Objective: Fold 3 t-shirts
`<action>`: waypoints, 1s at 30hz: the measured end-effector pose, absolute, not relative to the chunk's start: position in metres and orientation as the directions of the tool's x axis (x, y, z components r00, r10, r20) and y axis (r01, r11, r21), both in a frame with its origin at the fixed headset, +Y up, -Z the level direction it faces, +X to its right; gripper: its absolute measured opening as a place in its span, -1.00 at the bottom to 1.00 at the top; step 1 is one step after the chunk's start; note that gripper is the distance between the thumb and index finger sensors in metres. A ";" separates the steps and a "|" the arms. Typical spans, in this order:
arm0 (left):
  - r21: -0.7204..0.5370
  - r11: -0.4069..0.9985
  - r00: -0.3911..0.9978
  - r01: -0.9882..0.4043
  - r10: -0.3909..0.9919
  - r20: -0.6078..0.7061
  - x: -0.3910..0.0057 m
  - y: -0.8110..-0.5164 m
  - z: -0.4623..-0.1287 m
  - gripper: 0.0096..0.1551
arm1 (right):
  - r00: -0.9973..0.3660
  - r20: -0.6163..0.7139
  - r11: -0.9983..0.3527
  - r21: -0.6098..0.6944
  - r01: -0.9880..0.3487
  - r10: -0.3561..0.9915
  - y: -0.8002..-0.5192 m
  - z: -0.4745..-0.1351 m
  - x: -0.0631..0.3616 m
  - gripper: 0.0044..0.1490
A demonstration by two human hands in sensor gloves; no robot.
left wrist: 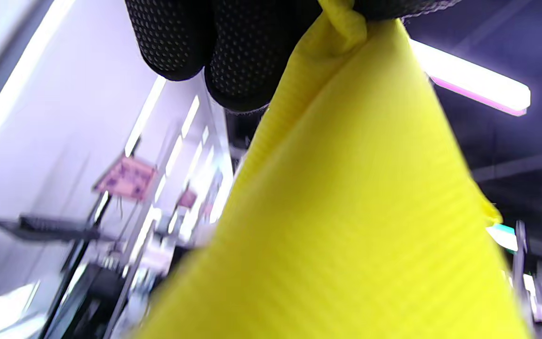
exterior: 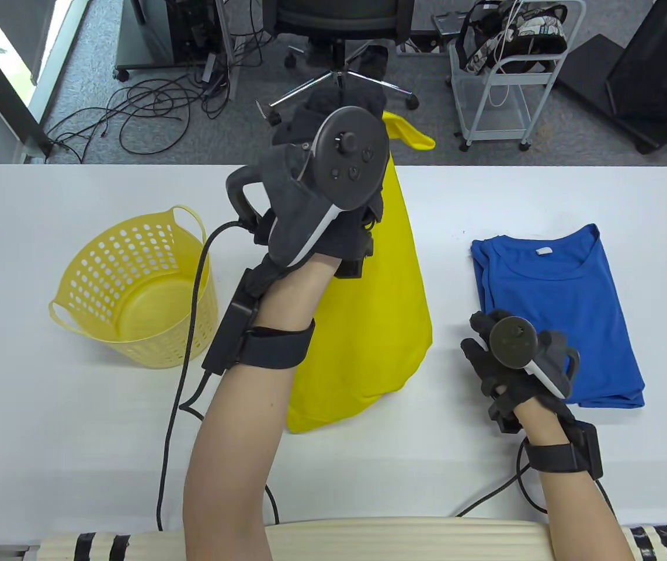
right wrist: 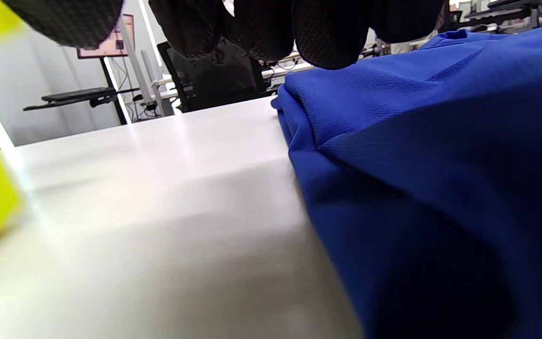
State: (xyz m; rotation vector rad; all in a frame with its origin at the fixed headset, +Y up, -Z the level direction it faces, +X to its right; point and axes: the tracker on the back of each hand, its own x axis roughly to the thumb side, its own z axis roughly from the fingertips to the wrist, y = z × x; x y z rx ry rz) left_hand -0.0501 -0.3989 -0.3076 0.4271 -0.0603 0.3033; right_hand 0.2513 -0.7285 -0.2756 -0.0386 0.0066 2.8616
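Yellow t-shirt (exterior: 368,327) hanging from left hand (exterior: 322,193), raised well above the middle of white bench (exterior: 76,444); lower hem draped on the bench surface towards the near edge, top end reaching past the far edge. Fingers (left wrist: 233,56) of left hand clamped on a bunched fold of the yellow fabric, plain in the left wrist view, cloth falling away below them in a broad cone.

Blue t-shirt (exterior: 561,315) lying folded flat on the right half of the bench, neckline with white label towards the far edge, well apart from the yellow one. Right hand (exterior: 509,356) low at the near left corner of the blue t-shirt, back of hand up. Right fingers (right wrist: 322,33) hanging loosely curved just above the left edge of the blue fabric in the right wrist view, holding nothing; touching the cloth or not, cannot tell.

Yellow perforated laundry basket (exterior: 135,286) standing tilted on the left part of the bench, open mouth up, apart from both shirts. Black cable (exterior: 193,304) running from the left wrist down past the basket to the near edge.
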 end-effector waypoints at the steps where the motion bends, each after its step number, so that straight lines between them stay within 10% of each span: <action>1: 0.325 0.910 0.966 -0.258 0.236 0.105 -0.049 -0.418 -0.317 -0.65 | -0.956 -0.036 -0.957 -0.002 -0.290 0.290 -0.728 -0.275 0.255 -0.30; 13: -0.032 0.999 1.000 0.013 -0.013 -0.013 -0.059 -0.589 -0.378 -0.59 | -0.972 0.004 -0.972 -0.008 -0.236 0.236 -0.728 -0.273 0.245 -0.30; 30: -0.009 0.997 0.995 -0.081 0.082 0.056 -0.118 -0.655 -0.304 -0.28 | -0.928 0.356 -0.994 0.019 -0.107 0.107 -0.731 -0.249 0.177 -0.24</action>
